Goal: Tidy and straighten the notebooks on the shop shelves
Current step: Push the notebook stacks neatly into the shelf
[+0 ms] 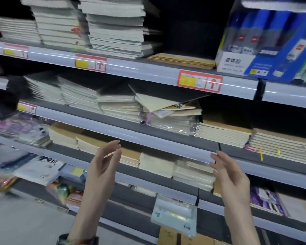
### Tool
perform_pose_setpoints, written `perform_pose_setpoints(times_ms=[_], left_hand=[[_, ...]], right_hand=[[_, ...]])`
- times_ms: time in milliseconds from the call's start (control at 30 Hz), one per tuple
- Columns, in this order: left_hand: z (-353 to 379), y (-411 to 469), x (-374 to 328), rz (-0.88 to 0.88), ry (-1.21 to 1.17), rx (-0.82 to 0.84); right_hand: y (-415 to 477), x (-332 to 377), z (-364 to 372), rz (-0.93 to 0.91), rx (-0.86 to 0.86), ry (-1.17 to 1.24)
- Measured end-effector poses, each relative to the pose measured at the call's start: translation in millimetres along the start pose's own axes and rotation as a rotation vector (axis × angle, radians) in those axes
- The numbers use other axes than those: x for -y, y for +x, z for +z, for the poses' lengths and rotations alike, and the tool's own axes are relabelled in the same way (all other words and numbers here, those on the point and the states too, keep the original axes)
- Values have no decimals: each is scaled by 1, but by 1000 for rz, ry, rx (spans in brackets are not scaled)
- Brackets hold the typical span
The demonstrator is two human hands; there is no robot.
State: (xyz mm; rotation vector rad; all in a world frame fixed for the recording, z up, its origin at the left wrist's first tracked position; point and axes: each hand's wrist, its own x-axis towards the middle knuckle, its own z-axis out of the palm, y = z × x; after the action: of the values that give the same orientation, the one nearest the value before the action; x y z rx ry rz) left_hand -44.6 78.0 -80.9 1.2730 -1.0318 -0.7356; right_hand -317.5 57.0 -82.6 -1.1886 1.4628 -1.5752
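Stacks of pale notebooks fill three shelves. On the middle shelf [124, 133] a messy pile [168, 110] has loose notebooks lying skewed and one cover flipped up. Neater stacks [223, 133] sit to its right. Below, more stacks [155, 163] lie on the lower shelf. My left hand [104, 163] and my right hand [228, 172] are raised in front of the lower shelf, palms facing each other, fingers straight, holding nothing. Neither touches a notebook.
Tall notebook stacks [113, 27] stand on the top shelf, with a blue box of glue sticks [265, 41] at the right. Red and yellow price tags [200, 81] line the shelf edges. Packaged stationery [21, 129] lies at the left. A plastic-wrapped pack [175, 214] hangs low.
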Motion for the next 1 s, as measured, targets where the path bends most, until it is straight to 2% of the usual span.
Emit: perform_pose_setpoints(times_ms=[367, 567, 1000], left_hand=[[-35, 42, 15, -36, -39, 14], [-32, 62, 18, -46, -68, -4], [0, 127, 2, 53, -33, -58]], right_hand=[[1, 0, 50, -48, -75, -26], [21, 2, 54, -66, -171, 4], [101, 20, 72, -136, -334, 81]])
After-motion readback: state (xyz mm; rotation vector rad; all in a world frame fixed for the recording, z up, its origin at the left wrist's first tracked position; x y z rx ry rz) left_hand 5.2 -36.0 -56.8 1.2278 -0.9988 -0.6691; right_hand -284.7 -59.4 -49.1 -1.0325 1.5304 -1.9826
